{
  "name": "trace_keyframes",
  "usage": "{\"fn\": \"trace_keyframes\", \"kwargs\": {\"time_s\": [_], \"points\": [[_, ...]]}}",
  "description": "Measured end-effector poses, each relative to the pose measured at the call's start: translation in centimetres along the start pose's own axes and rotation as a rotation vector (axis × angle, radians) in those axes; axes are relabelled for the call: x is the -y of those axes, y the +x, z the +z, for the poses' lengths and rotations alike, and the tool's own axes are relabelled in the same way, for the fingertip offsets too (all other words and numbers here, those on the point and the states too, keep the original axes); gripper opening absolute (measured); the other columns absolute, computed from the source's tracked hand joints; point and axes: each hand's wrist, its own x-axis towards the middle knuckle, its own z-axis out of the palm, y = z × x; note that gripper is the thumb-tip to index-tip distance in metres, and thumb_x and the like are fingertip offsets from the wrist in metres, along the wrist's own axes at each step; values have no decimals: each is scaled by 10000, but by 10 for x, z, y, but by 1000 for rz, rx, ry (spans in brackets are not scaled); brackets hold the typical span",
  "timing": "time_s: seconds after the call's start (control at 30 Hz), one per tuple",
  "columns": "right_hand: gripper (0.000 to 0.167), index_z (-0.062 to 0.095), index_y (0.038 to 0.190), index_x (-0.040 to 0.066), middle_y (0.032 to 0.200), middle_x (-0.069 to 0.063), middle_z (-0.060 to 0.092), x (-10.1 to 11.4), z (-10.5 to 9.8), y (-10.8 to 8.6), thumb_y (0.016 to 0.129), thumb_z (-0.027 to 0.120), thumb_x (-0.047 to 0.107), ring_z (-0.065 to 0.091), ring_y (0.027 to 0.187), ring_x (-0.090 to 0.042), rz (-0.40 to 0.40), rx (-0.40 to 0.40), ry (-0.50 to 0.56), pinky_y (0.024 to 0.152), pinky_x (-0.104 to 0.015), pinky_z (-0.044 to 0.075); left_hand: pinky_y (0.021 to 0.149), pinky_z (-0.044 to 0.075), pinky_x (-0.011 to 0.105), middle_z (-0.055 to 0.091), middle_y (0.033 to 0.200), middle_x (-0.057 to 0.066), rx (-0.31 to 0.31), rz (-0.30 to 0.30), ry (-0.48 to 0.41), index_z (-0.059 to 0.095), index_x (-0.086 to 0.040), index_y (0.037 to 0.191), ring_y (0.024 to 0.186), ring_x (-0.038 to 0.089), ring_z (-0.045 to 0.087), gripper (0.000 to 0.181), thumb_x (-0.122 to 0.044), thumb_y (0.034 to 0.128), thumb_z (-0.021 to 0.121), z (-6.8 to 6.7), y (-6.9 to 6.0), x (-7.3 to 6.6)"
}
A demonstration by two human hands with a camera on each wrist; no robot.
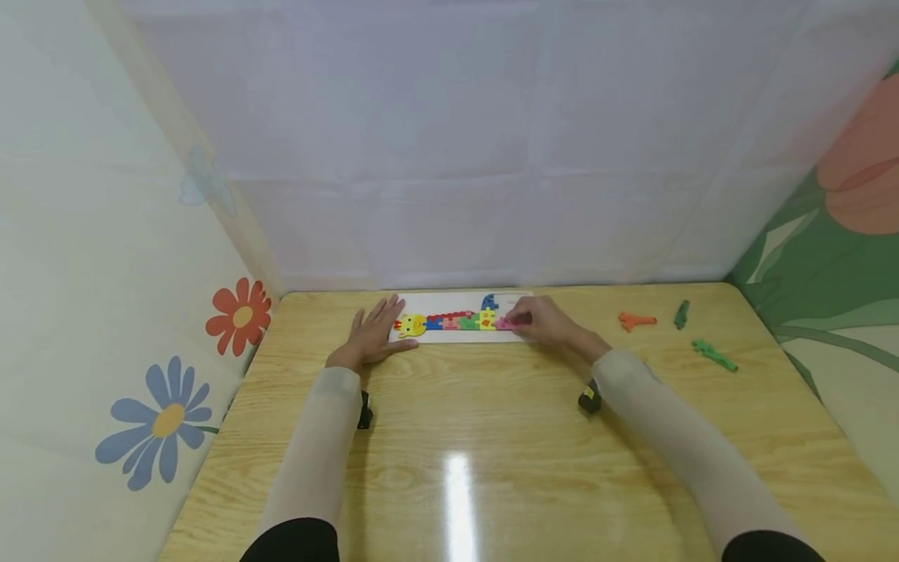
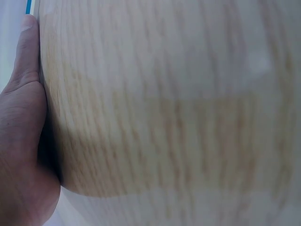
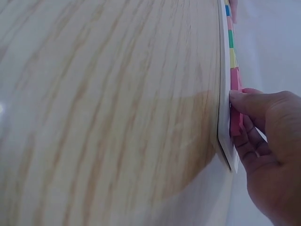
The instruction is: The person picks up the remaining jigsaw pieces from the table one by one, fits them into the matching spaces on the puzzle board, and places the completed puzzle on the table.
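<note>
A white puzzle board (image 1: 449,338) lies near the far edge of the table. On it a row of coloured pieces forms a giraffe shape, with a yellow giraffe head (image 1: 413,325) at the left. A blue piece (image 1: 489,301) sits above the yellow piece. My left hand (image 1: 372,336) rests at the board's left end with its fingers spread. At the right end, my right hand (image 1: 550,321) pinches a pink puzzle piece (image 3: 236,80) between thumb and fingers, against the board. Those fingers partly hide the piece.
To the right on the wooden table (image 1: 456,421) lie an orange piece (image 1: 637,321), a dark green piece (image 1: 681,314) and a bright green piece (image 1: 716,355). A pale cloth wall (image 1: 449,195) rises behind the table, and printed panels stand at both sides.
</note>
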Motion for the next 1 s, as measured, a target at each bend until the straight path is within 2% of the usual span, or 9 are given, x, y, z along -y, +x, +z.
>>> {"fn": "trace_keyframes", "kwargs": {"time_s": [0.23, 0.5, 0.77, 1.0], "points": [[248, 800, 1121, -17, 1035, -122, 762, 0, -2, 3, 878, 794, -62, 688, 942, -247, 6, 22, 33, 863, -358, 596, 1254, -125, 651, -16, 1793, 83, 3, -9, -13, 83, -151, 1724, 1651, 334, -24, 1105, -763, 947, 576, -3, -1, -1], [246, 796, 1125, -11, 1019, -111, 758, -3, -3, 3, 882, 809, -39, 704, 933, -241, -13, 43, 29, 862, -353, 606, 1256, -127, 645, -29, 1794, 62, -4, -7, 11, 71, -171, 1726, 1652, 320, -29, 1167, -879, 898, 489, 1, 1, 3], [216, 796, 1132, -1, 1040, -119, 753, -1, -3, 2, 916, 793, -12, 708, 969, -266, 19, 73, 29, 902, -415, 608, 1253, -127, 654, -6, 1794, 81, -10, 4, -8, 93, -157, 1724, 1651, 336, -14, 1145, -842, 914, 525, 3, 2, 2], [173, 810, 1115, 5, 1028, -103, 759, -6, 1, 3, 948, 766, 0, 694, 957, -237, 2, 52, -2, 867, -358, 588, 1254, -126, 652, -4, 1793, 86, -20, 12, -5, 91, -154, 1724, 1651, 334, -15, 1162, -876, 904, 486, 2, 0, 0]]}}
